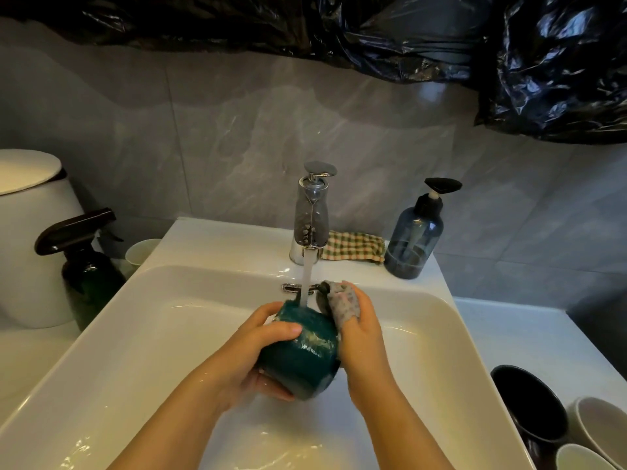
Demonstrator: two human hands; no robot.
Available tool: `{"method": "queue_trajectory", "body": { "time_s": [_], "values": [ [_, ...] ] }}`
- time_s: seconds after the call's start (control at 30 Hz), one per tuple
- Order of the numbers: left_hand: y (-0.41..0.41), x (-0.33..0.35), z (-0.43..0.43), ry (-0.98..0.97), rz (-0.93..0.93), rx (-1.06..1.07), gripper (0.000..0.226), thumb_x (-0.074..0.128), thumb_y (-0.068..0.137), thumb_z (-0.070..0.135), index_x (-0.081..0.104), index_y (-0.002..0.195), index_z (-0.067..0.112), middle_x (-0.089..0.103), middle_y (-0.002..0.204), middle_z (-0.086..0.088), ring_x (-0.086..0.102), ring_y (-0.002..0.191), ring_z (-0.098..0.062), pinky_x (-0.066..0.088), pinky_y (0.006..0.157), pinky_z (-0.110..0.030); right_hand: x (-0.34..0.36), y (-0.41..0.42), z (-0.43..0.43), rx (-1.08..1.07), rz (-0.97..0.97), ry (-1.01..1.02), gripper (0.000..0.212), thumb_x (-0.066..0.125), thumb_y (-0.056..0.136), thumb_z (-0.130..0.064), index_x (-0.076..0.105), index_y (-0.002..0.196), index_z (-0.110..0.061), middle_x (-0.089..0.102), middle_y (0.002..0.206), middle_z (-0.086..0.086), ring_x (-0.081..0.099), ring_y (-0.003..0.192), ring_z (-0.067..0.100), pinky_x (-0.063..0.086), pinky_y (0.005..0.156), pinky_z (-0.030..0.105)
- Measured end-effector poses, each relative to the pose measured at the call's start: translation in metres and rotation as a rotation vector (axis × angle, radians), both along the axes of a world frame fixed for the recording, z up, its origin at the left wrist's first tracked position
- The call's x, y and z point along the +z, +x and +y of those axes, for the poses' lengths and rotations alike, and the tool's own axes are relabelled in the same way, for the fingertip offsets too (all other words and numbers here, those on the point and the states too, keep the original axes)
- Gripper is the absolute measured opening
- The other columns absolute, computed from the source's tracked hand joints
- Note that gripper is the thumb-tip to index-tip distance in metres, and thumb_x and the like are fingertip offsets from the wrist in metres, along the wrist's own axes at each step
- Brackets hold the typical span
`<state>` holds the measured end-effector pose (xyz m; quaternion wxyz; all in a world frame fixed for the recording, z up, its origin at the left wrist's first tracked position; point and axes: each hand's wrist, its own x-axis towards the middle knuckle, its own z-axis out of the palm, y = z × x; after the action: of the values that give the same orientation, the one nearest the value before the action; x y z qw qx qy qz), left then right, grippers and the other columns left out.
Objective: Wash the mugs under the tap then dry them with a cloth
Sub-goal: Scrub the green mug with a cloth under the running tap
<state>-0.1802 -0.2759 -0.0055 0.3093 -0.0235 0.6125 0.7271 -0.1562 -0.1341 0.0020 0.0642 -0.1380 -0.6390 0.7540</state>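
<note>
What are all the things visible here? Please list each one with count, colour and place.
Mug: one, dark green, held under the running water.
Sponge: one, grey, against the mug.
Tap: one, chrome, running.
Sink: one, white.
Cloth: one, checked, behind the tap.
Soap bottle: one, blue-grey, right of the cloth.
Spray bottle: one, dark green, left.
Other mugs: at least three, one dark and two pale, lower right.
Left hand: holds the mug.
Right hand: holds the sponge.
</note>
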Motion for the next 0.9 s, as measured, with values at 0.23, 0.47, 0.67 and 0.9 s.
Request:
{"method": "queue_trajectory", "body": {
  "time_s": [0.23,0.47,0.67,0.9],
  "values": [
    [-0.006,0.001,-0.001,0.263,-0.191,0.34,0.031,0.061,0.076,0.028,0.064,0.101,0.011,0.07,0.09,-0.016,0.065,0.084,-0.032,0.056,0.056,-0.039,-0.024,0.011,-0.044,0.227,0.192,0.191,0.053,0.053,0.085,-0.032,0.03,0.12,-0.066,0.027,0.144,-0.017,0.036,0.129,0.004,0.043,0.105,0.032],
    [-0.001,0.0,0.002,0.172,-0.04,0.059,0.06,0.074,0.043,0.03,0.067,0.103,0.022,0.071,0.1,-0.016,0.065,0.096,-0.042,0.054,0.07,-0.059,-0.014,-0.006,-0.012,0.007,-0.274,-0.433,0.047,0.045,0.087,-0.059,0.068,0.105,-0.021,0.071,0.099,0.013,0.065,0.095,0.034,0.055,0.08,0.044],
    [-0.002,0.003,0.003,0.239,-0.12,0.187,0.047,0.063,0.059,0.029,0.061,0.103,0.014,0.068,0.099,-0.02,0.064,0.091,-0.042,0.049,0.085,-0.061,-0.001,0.006,-0.02,0.021,-0.03,-0.274,0.033,0.047,0.096,-0.024,0.046,0.125,-0.041,0.05,0.116,-0.016,0.053,0.107,0.012,0.054,0.08,0.024],
    [-0.004,-0.006,-0.002,0.233,-0.233,0.108,0.049,0.062,0.064,0.034,0.064,0.108,0.015,0.071,0.099,-0.018,0.067,0.086,-0.039,0.054,0.071,-0.053,-0.008,0.0,-0.003,0.032,-0.314,-0.479,0.05,0.043,0.089,-0.056,0.066,0.105,-0.015,0.071,0.1,0.01,0.06,0.106,0.033,0.044,0.1,0.049]
  ]
}}
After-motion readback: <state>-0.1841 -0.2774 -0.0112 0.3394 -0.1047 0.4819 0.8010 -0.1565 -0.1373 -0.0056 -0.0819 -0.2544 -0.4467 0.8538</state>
